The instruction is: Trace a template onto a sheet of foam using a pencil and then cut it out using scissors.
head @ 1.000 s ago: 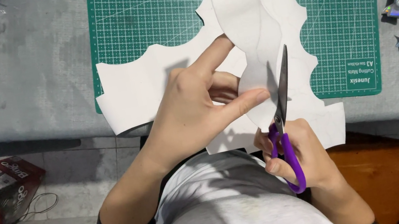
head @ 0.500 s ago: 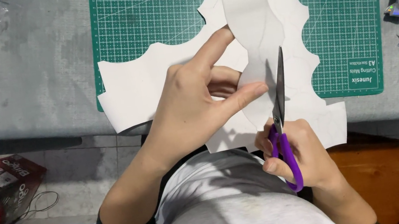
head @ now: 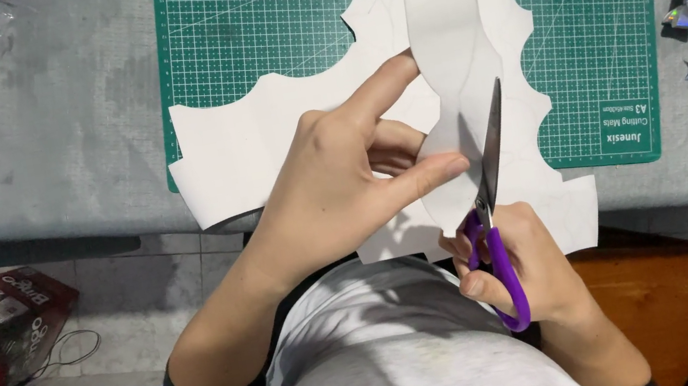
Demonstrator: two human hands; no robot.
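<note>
Left hand (head: 332, 176) pinches the white paper (head: 261, 142) over the near edge of the green mat (head: 267, 10), thumb and finger on the long cut strip. Just right of it, right hand (head: 524, 265) grips purple scissors (head: 489, 197), blades parted against the paper's edge.

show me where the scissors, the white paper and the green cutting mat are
scissors (head: 488, 161), head view, on the metal blades just above the purple handles.
white paper (head: 244, 149), head view, on the broad left part lying over the mat.
green cutting mat (head: 259, 21), head view, on the bare gridded area at upper left.
</note>
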